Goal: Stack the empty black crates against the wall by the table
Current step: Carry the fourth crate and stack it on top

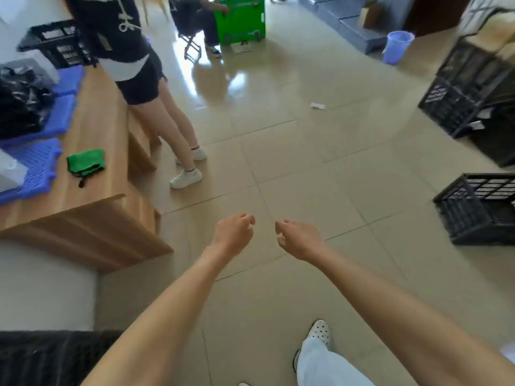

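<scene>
While both bare arms reach forward over the beige tiled floor [292, 151], the left hand [232, 232] and the right hand [299, 239] hang with loosely curled fingers and hold nothing. The nearest black plastic lattice crate [473, 213] sits on the floor to the right, well apart from the hands, and more stacked black crates [468, 87] stand farther behind it. To do this step well, I think the person should turn right, take the near crate by two opposite rims, and carry it to the wall beside the light wooden table [92, 190].
</scene>
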Demonstrator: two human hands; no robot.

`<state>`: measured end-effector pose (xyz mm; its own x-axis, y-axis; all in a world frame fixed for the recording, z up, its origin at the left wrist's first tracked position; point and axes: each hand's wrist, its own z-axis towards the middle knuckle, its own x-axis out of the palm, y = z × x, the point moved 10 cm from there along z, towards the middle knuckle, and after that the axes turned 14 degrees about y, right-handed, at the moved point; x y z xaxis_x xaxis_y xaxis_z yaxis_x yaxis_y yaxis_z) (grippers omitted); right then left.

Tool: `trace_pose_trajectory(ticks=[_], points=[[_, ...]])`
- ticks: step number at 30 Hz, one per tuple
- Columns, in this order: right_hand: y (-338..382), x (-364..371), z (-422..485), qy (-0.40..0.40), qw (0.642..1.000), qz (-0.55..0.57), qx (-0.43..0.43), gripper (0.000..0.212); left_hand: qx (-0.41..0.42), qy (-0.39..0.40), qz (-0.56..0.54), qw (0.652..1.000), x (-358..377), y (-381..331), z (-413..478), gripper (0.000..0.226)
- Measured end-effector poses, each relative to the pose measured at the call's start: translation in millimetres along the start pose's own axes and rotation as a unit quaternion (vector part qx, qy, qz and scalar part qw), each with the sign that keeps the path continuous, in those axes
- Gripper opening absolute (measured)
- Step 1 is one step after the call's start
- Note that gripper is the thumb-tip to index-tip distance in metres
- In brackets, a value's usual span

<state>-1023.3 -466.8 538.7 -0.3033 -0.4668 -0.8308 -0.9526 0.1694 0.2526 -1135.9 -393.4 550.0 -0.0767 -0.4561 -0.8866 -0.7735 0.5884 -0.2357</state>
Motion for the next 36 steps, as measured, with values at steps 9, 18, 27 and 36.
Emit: trace_pose_trajectory(ticks=[9, 18, 27, 36], points=[[-328.3, -64.2, -87.7, -0.043, 0.969, 0.107, 0.218, 0.028, 0.191, 0.054, 0.036, 0.979, -12.5, -273.1, 196.5, 0.022], [-555.0, -81.9, -134.0, -0.072, 0.917, 0.199, 0.338, 0.026, 0.329, 0.087, 0.164, 0.926, -4.8, -518.0, 331.0, 0.027], [-775.9, -113.4, -173.8, -0.114, 0.842, 0.285, 0.444, 0.019, 0.388, 0.140, 0.204, 0.888, -1.0, -730.1, 483.9, 0.026], [-963.3, -76.2, -208.4, -0.094, 0.780, 0.372, 0.495, 0.022, 0.428, 0.194, 0.235, 0.851, 60.8, -923.4, 572.9, 0.021]])
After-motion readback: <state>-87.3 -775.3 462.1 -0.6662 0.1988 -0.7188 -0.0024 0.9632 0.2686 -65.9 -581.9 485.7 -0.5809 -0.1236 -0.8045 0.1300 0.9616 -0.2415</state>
